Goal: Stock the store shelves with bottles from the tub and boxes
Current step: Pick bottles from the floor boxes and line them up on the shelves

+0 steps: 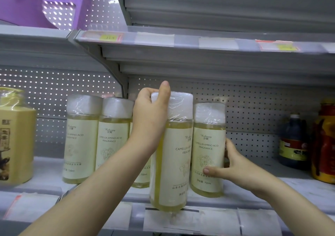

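Five tall clear bottles of pale yellow liquid are at the shelf (50,170), each with a white cap under shiny shrink film and a cream label reading "Camellia Amino Acid Fragrance". Four stand in a row towards the back: the first bottle (80,139) at the left, the second bottle (114,136) just beside it, the third bottle (142,174) mostly hidden behind a forearm, and the right-end bottle (208,150). All look full to the shoulder (the labels that can be read say 750ml).

The front bottle (172,156) is nearer the camera than the row, upright or nearly so, in the gap between the third bottle and the right-end bottle. Its base is at the shelf's front lip; whether it rests there or is lifted just clear cannot be told. The left hand (150,112) is clamped round its cap and neck from the left, thumb lying up the front of the cap and fingers wrapped behind.

The right hand (233,165) grips the right-end bottle low on its right side, thumb pressed flat on the label's front and fingers curled round the back.

To the left stands a yellowish jar (14,136) wrapped in film. To the right are a dark bottle (291,141) with a red and yellow label and an orange container (324,141). Overhead, the upper shelf (181,54) carries a yellow price tag (108,37), and something purple (27,3) sits on top at the left. A perforated back panel (253,105) runs behind it all.
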`<action>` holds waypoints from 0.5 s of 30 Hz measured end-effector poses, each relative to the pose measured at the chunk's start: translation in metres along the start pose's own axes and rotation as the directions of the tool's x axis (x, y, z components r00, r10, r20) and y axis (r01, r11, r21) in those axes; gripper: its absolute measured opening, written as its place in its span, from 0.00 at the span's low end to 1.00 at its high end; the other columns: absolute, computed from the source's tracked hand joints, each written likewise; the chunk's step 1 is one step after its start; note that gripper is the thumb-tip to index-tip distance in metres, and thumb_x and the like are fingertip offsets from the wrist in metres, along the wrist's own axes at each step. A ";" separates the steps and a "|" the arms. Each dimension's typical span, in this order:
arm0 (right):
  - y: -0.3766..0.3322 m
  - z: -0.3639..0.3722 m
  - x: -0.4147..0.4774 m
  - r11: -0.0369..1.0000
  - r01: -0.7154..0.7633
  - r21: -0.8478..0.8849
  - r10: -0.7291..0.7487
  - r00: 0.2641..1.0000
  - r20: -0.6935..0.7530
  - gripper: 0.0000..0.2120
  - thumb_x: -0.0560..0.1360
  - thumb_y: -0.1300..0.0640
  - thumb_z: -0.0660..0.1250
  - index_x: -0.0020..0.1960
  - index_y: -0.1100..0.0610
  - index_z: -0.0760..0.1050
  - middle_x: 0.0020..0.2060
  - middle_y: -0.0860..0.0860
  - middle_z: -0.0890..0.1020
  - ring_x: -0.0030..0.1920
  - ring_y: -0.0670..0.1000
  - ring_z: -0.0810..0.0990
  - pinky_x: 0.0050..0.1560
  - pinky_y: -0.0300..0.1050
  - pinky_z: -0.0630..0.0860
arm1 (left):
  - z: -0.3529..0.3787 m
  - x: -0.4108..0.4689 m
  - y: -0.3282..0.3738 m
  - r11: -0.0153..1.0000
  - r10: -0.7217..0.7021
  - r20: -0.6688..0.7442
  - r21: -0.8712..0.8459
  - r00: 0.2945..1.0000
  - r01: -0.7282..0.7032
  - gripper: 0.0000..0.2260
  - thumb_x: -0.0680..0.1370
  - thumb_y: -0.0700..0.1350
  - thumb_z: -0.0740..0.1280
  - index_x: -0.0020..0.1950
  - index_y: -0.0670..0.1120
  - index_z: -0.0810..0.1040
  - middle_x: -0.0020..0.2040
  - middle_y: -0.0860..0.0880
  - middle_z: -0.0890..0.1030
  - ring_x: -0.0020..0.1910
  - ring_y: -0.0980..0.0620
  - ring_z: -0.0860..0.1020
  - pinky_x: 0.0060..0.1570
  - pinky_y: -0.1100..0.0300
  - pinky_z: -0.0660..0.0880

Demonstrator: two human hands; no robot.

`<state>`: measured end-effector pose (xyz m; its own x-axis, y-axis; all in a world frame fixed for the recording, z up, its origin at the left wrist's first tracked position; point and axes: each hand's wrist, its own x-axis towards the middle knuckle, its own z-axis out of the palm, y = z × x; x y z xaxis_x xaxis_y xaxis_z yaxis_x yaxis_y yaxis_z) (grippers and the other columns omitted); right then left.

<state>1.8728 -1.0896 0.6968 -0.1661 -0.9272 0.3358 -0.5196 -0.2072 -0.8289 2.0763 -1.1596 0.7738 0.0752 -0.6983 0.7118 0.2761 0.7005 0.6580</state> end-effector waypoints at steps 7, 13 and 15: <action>-0.001 0.000 0.005 1.000 -0.021 -0.017 0.021 1.000 0.021 0.39 0.65 0.58 0.79 0.65 0.36 0.60 0.49 0.36 0.83 0.52 0.40 0.81 0.45 0.36 0.79 | -0.001 0.002 0.000 0.999 -0.016 0.021 0.038 1.000 0.015 0.14 0.79 0.58 0.61 0.42 0.49 0.71 0.36 0.55 0.71 0.36 0.56 0.70 0.38 0.59 0.66; 0.003 0.005 0.009 0.999 -0.018 -0.038 0.018 1.000 -0.011 0.35 0.66 0.57 0.79 0.62 0.37 0.64 0.53 0.39 0.83 0.54 0.41 0.82 0.55 0.44 0.80 | -0.001 0.002 -0.001 0.999 -0.012 0.026 0.038 1.000 0.011 0.14 0.79 0.58 0.61 0.42 0.49 0.71 0.38 0.55 0.72 0.37 0.56 0.71 0.39 0.59 0.68; 0.003 0.006 0.011 0.999 -0.018 -0.037 0.017 1.000 -0.011 0.34 0.66 0.57 0.79 0.61 0.37 0.64 0.54 0.39 0.82 0.54 0.41 0.82 0.55 0.44 0.80 | -0.001 0.002 -0.001 0.999 -0.013 0.028 0.038 1.000 0.012 0.14 0.79 0.58 0.61 0.43 0.49 0.71 0.38 0.55 0.72 0.37 0.56 0.71 0.39 0.59 0.68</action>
<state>1.8742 -1.1021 0.6956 -0.1845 -0.9270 0.3266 -0.5474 -0.1791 -0.8175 2.0769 -1.1617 0.7746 0.0444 -0.7031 0.7097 0.2407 0.6970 0.6755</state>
